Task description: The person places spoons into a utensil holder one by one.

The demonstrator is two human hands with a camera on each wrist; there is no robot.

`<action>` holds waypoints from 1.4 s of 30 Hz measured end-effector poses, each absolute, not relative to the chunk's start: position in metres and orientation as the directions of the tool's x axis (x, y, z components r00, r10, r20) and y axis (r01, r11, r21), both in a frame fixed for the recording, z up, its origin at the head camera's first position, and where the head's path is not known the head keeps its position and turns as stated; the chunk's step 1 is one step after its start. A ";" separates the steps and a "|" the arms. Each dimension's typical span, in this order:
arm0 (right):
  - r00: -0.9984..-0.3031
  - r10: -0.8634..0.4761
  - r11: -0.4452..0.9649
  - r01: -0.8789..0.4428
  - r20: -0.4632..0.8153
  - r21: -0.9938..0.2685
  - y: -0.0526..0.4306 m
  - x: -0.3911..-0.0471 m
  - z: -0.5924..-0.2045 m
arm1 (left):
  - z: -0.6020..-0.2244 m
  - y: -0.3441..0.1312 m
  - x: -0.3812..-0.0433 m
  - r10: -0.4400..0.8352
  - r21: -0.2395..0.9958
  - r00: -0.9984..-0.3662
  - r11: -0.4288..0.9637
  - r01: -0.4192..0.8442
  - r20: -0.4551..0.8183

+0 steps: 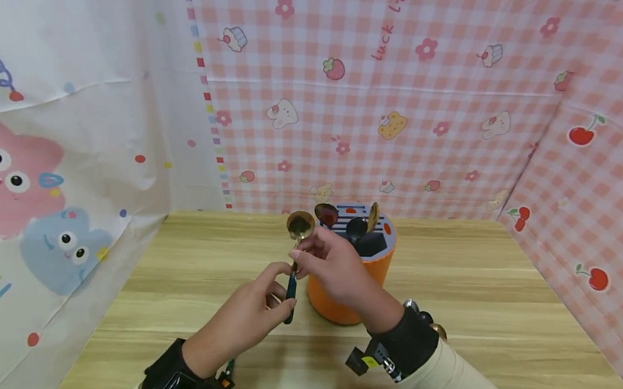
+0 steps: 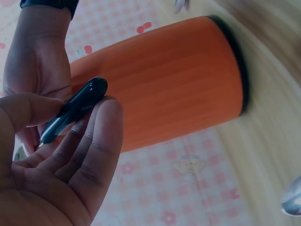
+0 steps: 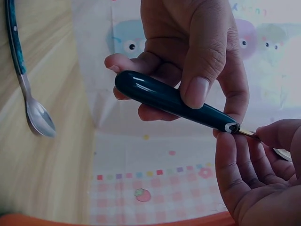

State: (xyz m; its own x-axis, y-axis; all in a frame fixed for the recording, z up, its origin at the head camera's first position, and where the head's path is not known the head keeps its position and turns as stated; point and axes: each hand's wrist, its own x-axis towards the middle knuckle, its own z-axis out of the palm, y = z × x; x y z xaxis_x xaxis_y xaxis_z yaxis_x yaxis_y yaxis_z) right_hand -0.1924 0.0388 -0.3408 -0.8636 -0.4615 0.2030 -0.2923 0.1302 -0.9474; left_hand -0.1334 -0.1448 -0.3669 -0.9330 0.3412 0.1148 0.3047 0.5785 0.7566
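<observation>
- Head view: a gold spoon (image 1: 300, 225) with a dark green handle is held in the air, bowl up, just beside the orange holder (image 1: 329, 301).
- The left hand (image 1: 248, 310) pinches the handle between thumb and fingers; the right hand (image 1: 341, 268) pinches the thin metal neck. Neither has let go.
- Progress, as a judgement: the work looks part-way through. Three utensils stand in the holder, while the held spoon is outside it.
- Apparently left over: a silver spoon with a teal handle (image 3: 42, 120) lies on the worktop (image 1: 477, 286). Rounded silver, black and gold ends (image 1: 425, 317) show beside the right wrist; they may be more spoons, but the sleeve hides the rest.
- The holder has a slotted top. Above it rise a dark reddish bowl (image 1: 326, 215), a black bowl (image 1: 356, 228) and a gold one (image 1: 373, 216) seen nearly edge-on; their handles are hidden. A dark patch at the front may be an opening; I cannot tell.
</observation>
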 end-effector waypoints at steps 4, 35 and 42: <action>-0.861 -0.454 0.139 -0.325 0.231 -0.936 0.047 -0.192 -0.330 | -0.359 -0.139 -0.138 0.365 0.733 -0.919 0.584 0.350 0.148; -0.834 -0.355 0.218 -0.514 0.423 -0.830 0.108 -0.209 -0.264 | -0.301 -0.086 -0.186 0.472 0.611 -0.825 0.565 0.554 0.311; -0.831 -0.329 0.207 -0.527 0.449 -0.824 0.115 -0.211 -0.261 | -0.296 -0.078 -0.192 0.484 0.572 -0.806 0.573 0.587 0.341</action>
State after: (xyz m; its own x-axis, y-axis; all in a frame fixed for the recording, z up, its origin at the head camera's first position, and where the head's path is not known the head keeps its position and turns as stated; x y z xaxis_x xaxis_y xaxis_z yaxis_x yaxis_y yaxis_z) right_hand -0.2108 0.1148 -0.2614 -0.8307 -0.3295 0.4487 -0.5272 0.2068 -0.8242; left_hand -0.1923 -0.0776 -0.2962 -0.8058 0.4839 0.3414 0.5867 0.5734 0.5718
